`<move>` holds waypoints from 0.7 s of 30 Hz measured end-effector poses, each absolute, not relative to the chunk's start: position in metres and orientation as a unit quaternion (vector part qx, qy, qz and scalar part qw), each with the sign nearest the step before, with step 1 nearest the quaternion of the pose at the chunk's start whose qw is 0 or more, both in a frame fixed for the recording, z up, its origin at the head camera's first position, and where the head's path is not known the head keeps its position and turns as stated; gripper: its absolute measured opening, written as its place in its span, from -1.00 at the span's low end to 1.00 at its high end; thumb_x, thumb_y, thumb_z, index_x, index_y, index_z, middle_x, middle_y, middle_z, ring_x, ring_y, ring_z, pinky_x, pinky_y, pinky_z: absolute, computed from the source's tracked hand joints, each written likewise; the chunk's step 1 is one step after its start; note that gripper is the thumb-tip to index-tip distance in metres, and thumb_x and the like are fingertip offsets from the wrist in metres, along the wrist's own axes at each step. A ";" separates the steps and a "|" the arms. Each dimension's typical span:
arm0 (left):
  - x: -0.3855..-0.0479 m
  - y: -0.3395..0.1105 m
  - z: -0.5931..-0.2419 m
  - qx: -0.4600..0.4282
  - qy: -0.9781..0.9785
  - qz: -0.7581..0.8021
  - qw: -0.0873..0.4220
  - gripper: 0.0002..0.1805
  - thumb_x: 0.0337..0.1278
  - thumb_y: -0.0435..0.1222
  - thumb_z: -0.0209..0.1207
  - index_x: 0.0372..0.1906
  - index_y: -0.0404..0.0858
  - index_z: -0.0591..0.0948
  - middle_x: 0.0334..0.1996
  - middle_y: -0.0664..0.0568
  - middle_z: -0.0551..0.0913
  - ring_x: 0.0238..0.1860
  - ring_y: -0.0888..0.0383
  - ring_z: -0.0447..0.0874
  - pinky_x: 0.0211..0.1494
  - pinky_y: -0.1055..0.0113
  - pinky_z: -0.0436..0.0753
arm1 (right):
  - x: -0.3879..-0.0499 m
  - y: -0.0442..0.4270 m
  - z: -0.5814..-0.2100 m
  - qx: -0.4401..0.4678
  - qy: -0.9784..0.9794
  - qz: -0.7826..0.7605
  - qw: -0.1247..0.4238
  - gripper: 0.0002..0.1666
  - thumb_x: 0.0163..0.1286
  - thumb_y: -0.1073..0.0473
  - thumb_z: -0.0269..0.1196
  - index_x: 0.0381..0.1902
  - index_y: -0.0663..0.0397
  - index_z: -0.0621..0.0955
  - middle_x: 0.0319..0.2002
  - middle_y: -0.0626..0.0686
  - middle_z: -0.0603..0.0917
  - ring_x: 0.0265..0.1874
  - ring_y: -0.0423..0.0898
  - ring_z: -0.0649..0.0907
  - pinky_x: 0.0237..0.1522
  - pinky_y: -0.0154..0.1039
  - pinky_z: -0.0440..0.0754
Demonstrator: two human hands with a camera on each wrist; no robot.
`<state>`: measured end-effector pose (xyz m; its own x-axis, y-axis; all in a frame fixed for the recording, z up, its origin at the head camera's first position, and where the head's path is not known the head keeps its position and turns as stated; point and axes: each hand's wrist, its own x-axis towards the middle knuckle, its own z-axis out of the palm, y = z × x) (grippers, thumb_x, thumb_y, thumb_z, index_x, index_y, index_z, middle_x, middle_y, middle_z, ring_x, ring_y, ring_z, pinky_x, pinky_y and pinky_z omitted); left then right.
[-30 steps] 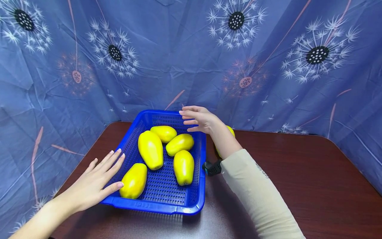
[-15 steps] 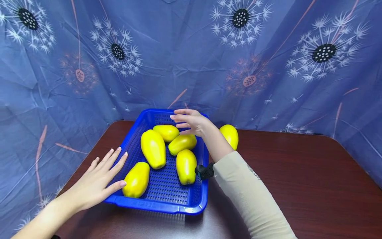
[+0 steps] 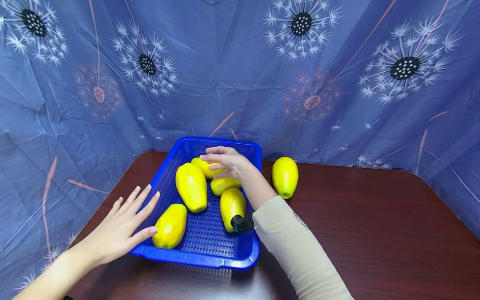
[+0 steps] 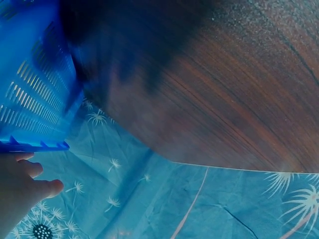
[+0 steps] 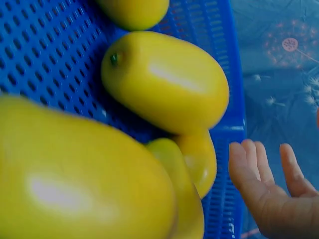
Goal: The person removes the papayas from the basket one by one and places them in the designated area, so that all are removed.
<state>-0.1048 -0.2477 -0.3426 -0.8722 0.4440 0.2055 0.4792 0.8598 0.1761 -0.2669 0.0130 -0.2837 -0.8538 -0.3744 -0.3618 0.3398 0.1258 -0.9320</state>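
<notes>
Yellow fruits [image 3: 191,187] number six: five lie in the one blue basket [image 3: 187,258], and one rests on the single dark bench [image 3: 375,221]. At the left, the first of two hands, the left hand [image 3: 121,227], lies palm down at the basket's left rim, fingers straight and spread, holding nothing. Its thumb tip is just beside the near left fruit [image 3: 170,227]; whether they touch I cannot tell. That fruit's long axis slants from near left to far right. Beyond it to the right, the largest fruit runs mostly near to far.

At the far side, two fruits sit partly hidden by the right hand [image 3: 231,163]: the far fruit [image 3: 200,165], lying to the hand's left, and the middle fruit [image 3: 222,186], just below it. Both have long axes running roughly left to right, and the right hand is much nearer to them than the left. Its fingers are apart and grip nothing; the right wrist view shows it clear of the fruit.

Nearer, the right-hand fruit [image 3: 227,204] points near to far, partly covered by one black wrist device [image 3: 241,223]. Farthest right, the bench fruit [image 3: 285,177] stands apart from the basket, its axis also near to far.
</notes>
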 end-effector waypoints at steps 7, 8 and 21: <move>-0.105 -0.247 -0.342 -0.242 -0.961 -0.105 0.080 -0.21 0.24 0.06 0.02 0.47 -0.12 0.04 0.45 -0.16 -0.06 0.44 -0.16 -0.26 0.30 -0.28 -0.30 | -0.263 -0.002 -0.296 0.013 0.723 -0.645 0.249 -0.35 0.12 0.16 0.39 0.20 -0.01 0.47 0.19 0.09 0.47 0.15 0.14 0.47 0.09 0.08 0.44; -0.105 -0.247 -0.342 -0.242 -0.961 -0.105 0.081 -0.21 0.24 0.05 0.02 0.47 -0.12 0.04 0.45 -0.16 -0.06 0.44 -0.17 -0.26 0.30 -0.28 -0.30 | -0.262 -0.004 -0.298 0.016 0.729 -0.638 0.248 -0.34 0.11 0.16 0.40 0.20 -0.01 0.48 0.19 0.09 0.46 0.15 0.15 0.47 0.08 0.07 0.45; -0.105 -0.247 -0.341 -0.242 -0.961 -0.107 0.083 -0.21 0.23 0.05 0.02 0.46 -0.14 0.05 0.45 -0.18 -0.04 0.44 -0.18 -0.22 0.30 -0.27 -0.32 | -0.259 -0.017 -0.308 0.008 0.764 -0.595 0.250 -0.28 0.08 0.18 0.42 0.23 0.02 0.44 0.26 0.15 0.37 0.17 0.18 0.44 0.12 -0.03 0.44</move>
<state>-0.1045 -0.2473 -0.3414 -0.8688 0.4473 0.2123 0.4830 0.8598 0.1655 -0.2587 -0.0172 -0.3085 -0.8748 -0.2859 -0.3912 0.3096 0.2912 -0.9052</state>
